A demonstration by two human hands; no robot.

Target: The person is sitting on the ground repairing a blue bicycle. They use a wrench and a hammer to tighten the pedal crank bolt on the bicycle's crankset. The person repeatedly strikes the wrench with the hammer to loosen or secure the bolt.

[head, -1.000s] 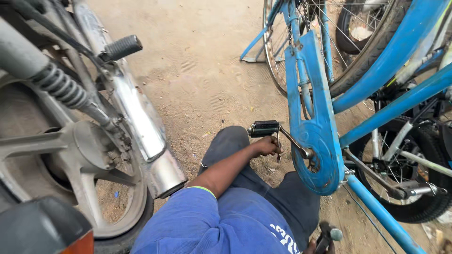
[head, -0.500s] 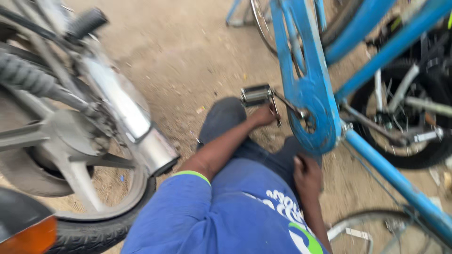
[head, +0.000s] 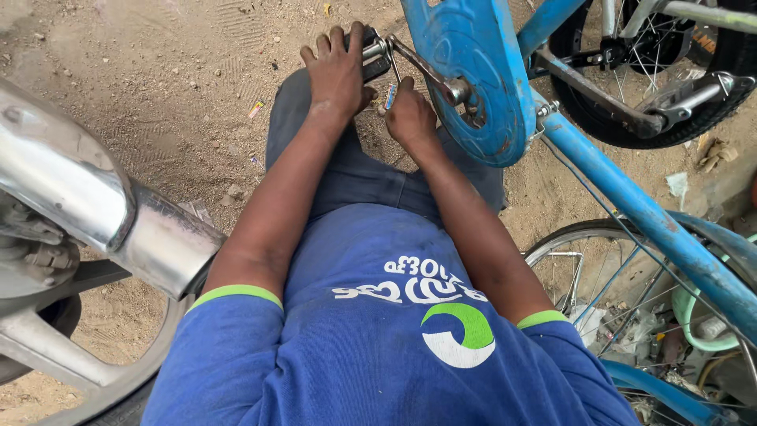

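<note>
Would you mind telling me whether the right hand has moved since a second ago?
Yes. The right hand has come up from the lap to the crank beside the blue chain guard, next to the pedal.

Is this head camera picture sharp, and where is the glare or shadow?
Head view: sharp on the left hand, right hand and pedal; soft even daylight, only faint shadows on the dirt ground; bright glare along the chrome exhaust pipe, which looms large and slightly soft at the frame's edge.

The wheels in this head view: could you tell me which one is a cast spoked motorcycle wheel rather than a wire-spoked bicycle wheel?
The wheel at lower left, under the chrome exhaust pipe, has thick cast spokes. The two on the right have thin wire spokes.
</note>
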